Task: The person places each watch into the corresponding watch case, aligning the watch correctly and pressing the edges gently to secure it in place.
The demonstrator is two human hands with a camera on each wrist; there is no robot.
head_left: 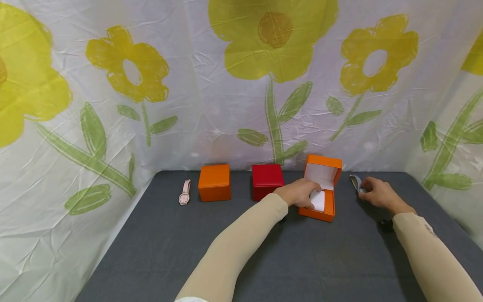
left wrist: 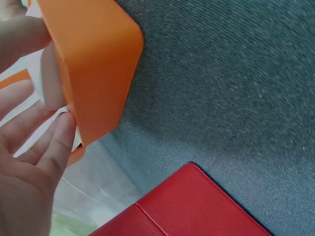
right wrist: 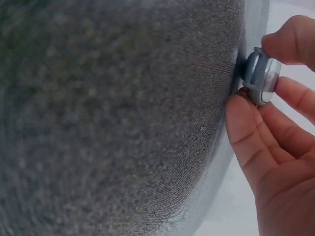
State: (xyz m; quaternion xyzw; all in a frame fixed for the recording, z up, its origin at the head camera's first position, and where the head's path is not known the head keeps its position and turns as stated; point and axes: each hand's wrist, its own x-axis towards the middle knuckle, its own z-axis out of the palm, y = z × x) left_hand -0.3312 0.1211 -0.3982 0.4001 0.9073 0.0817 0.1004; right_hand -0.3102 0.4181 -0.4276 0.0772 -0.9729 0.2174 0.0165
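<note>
Blue watch [right wrist: 260, 73]: on the desk [head_left: 320, 256], R side nr the back, R of the open orange box [head_left: 318, 216].
R hand [head_left: 382, 195]: fingers bent in, just a bit apart, pinching the watch, I see.
L hand [head_left: 299, 193]: fingers & thumb part open, w/ the white pad [head_left: 318, 201] btwn them, in the box.
Red box [head_left: 268, 178]: lid down, nr L hand.
Other orange box [head_left: 214, 184]: lid down, btwn red box & pink watch [head_left: 184, 195].

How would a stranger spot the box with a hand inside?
Look along the far side of the dark grey, cloth-covered table. Rightmost there is a square orange box with white lining, the left hand inside. Unlike the closed orange box and closed red box, its lid stands open.
</note>
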